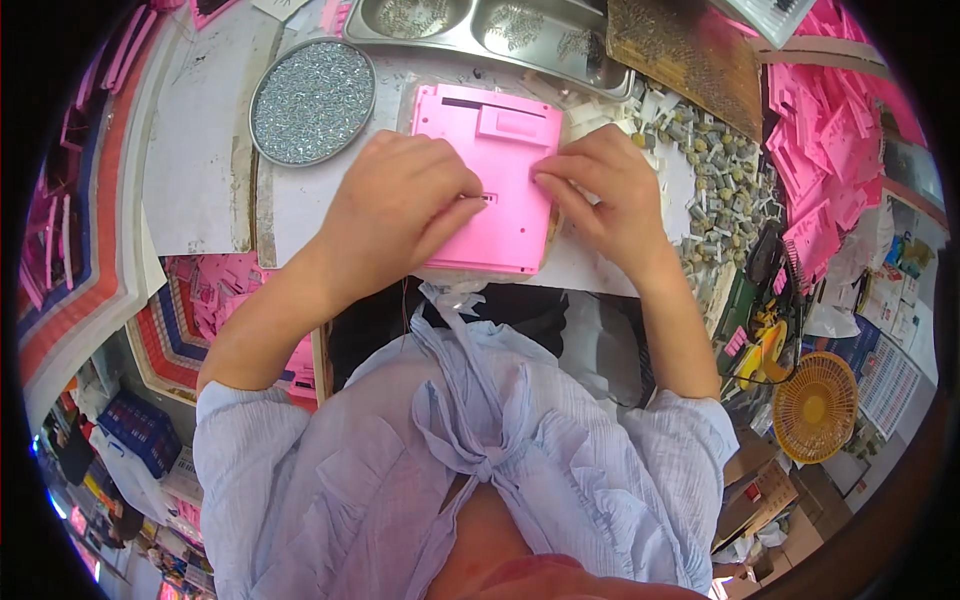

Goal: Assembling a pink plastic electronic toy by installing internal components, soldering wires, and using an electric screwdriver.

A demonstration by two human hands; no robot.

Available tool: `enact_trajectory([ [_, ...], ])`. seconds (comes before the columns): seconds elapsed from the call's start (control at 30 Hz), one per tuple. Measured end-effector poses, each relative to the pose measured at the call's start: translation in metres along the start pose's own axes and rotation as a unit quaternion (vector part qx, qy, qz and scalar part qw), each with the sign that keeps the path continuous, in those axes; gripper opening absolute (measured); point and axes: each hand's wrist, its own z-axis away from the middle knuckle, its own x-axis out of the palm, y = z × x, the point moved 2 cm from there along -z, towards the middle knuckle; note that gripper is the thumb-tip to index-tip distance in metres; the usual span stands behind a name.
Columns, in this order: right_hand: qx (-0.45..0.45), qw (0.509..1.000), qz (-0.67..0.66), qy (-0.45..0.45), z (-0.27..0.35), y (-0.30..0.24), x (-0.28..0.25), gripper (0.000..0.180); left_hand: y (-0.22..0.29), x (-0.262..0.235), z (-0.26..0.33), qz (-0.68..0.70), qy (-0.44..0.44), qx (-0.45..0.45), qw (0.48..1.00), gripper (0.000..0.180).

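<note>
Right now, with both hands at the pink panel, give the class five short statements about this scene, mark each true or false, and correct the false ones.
1. The left hand is at a small slot in the pink panel. True.
2. The small metal pieces in the round dish lie right of the panel. False: the metal pieces lie left of it.
3. The right hand is near the panel's right edge. True.
4. The person's sleeves are dark red. False: the sleeves are light blue.
5. A steel tray with compartments lies beyond the panel. True.
</note>
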Motion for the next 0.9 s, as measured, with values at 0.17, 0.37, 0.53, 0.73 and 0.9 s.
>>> enact_trajectory([
  [0.17,-0.064,0.995,0.066,0.049,0.013,0.002,0.009,0.024,0.010,0.022,-0.006,-0.041,-0.010,0.056,0.997,0.016],
  [0.37,-0.052,0.996,0.053,0.048,0.017,0.006,0.002,0.026,0.014,0.032,-0.009,-0.082,-0.045,0.090,0.992,0.017],
  [0.53,-0.012,0.996,0.026,0.083,0.036,0.012,-0.011,0.023,0.020,0.035,-0.015,-0.128,-0.107,0.141,0.976,0.016],
  [0.73,0.017,0.997,0.021,0.075,0.047,0.004,-0.025,0.025,0.020,0.036,-0.021,-0.149,-0.138,0.165,0.965,0.017],
  [0.9,0.027,0.994,0.035,0.099,0.038,0.007,-0.036,0.020,0.018,0.034,-0.017,-0.128,-0.124,0.154,0.972,0.019],
])
